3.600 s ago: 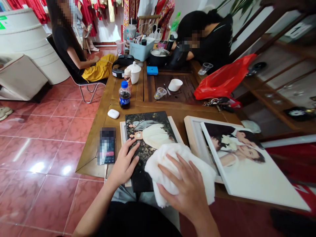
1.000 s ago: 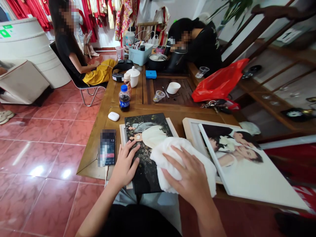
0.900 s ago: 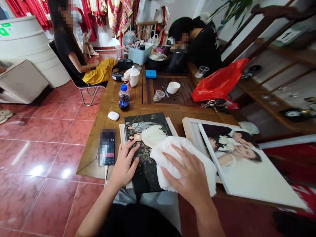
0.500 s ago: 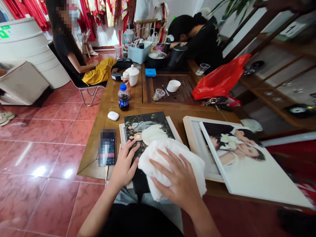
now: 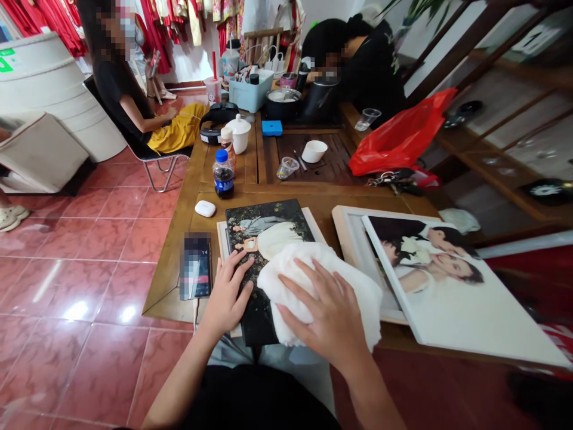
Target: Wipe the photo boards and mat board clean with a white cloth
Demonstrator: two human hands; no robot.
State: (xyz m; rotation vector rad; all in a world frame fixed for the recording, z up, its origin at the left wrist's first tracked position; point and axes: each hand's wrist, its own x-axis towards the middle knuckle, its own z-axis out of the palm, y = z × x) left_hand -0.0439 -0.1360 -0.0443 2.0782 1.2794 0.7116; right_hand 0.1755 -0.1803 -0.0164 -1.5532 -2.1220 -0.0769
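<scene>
A dark photo panel [image 5: 257, 286] with a couple in wedding clothes lies in front of me, on top of a pale wooden frame [image 5: 317, 230]. My left hand [image 5: 230, 295] rests flat on the panel's left edge, fingers apart and holding nothing. Over the panel's lower right part, my right hand [image 5: 324, 310] presses down on a bunched white towel [image 5: 280, 272], its fingers spread and curved around the cloth. The towel hides that part of the picture and overhangs the panel's right side.
Right of the towel, a second wedding photo panel [image 5: 483, 316] leans across another frame [image 5: 351, 239]. A phone [image 5: 196, 269], white earbud case [image 5: 205, 208] and cola bottle [image 5: 224, 176] stand left. Farther back are a red plastic bag [image 5: 398, 134] and two seated people.
My right hand and the towel have slid slightly to the right and up over the panel. The left hand stays at the left edge. The view has shifted a little.
</scene>
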